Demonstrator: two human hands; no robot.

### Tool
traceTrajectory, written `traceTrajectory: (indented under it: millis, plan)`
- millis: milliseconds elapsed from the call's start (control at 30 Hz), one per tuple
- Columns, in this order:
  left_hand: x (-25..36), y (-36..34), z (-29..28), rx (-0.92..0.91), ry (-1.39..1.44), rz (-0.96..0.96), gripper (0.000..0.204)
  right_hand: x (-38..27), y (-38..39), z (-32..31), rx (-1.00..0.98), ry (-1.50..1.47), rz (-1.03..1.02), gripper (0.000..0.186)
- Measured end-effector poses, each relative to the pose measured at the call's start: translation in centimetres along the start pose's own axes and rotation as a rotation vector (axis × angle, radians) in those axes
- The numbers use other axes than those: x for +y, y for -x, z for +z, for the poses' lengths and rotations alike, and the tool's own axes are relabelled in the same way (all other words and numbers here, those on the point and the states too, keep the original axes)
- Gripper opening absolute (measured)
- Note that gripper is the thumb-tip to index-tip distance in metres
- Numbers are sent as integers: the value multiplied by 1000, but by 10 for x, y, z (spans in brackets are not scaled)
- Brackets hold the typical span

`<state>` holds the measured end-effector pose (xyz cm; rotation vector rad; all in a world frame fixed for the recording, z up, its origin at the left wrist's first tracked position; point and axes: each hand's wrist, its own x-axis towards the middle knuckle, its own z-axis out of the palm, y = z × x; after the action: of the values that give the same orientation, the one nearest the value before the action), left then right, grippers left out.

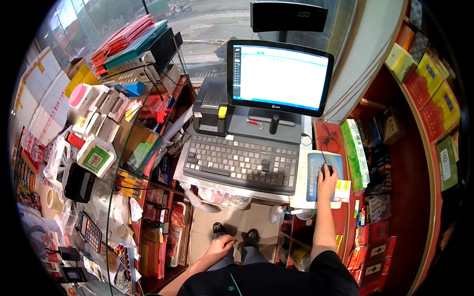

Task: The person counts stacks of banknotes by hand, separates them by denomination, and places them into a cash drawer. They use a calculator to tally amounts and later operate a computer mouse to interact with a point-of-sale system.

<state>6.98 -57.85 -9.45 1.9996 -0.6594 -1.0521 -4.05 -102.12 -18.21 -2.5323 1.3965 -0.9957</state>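
My right hand (326, 184) rests over a black computer mouse (325, 170), fingers wrapped on it, on a blue mouse pad (318, 160). My left hand (222, 245) lies low over my thigh, loosely bent, with nothing visible in it. A dark keyboard (240, 163) with worn, dusty keys sits on the desk ahead, left of the mouse. Behind it stands a monitor (280, 74) with a mostly white window. A black receipt printer (212, 106) with a yellow button is to the monitor's left. A small red-and-white box (342, 190) lies beside my right wrist.
A customer display (289, 17) rises behind the monitor. The glass counter (109, 207) at left bears a QR code stand (96, 159), a calculator (90, 232) and stacked devices. Red folders (121, 39) are piled farther back. Shelves (419, 197) of boxes curve along the right. Below is tiled floor (256, 217).
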Motion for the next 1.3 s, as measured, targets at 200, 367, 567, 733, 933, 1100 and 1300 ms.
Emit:
traceTrajectory:
  millis: [200,367,567,733,933,1100,1300]
  plan:
    - [0,2,0,-1,16,-13,19,-2,0,-1,12,13,-20,36]
    - [-6,0,2,5,-6,3,19,-4,0,-3,-8,1,9,37]
    - [-5,-1,3,4,9,3,19,-1,-1,-5,8,-55,25,38]
    - [-13,-3,6,5,27,13,19,-3,-2,-6,-4,-31,56,38]
    - [-10,-3,5,8,23,-9,19,-3,-2,-5,15,5,78,37]
    - [-16,-3,6,11,-3,9,19,-1,-1,-2,25,9,68,37]
    - [-15,-4,6,11,2,8,18,1,-1,1,23,14,76,37]
